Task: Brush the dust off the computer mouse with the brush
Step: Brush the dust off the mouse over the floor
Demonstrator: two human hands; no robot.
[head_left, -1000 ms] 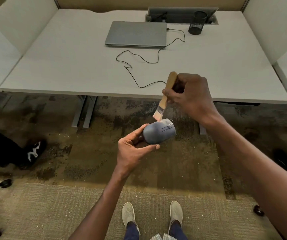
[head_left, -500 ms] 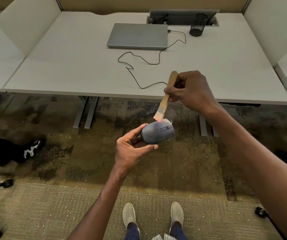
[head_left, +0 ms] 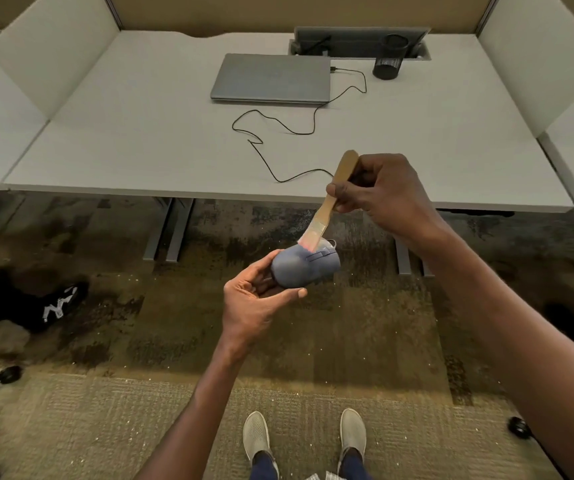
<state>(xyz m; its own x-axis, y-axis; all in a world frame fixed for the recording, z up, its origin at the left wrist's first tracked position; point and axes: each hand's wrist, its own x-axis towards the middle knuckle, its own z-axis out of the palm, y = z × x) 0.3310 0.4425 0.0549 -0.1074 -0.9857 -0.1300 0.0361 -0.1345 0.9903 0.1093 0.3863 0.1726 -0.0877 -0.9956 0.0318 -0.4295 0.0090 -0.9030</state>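
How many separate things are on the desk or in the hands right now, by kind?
Laptop: 1
Black cable: 1
Black mesh pen cup: 1
Computer mouse, held in left hand: 1
Brush, held in right hand: 1
Total: 5

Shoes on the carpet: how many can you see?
3: two pale grey shoes, left and right, at the bottom edge, and one black shoe with white markings at far left. Its partner may be hidden.

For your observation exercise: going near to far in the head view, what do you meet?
Shoes → left hand → mouse → brush → cable → laptop
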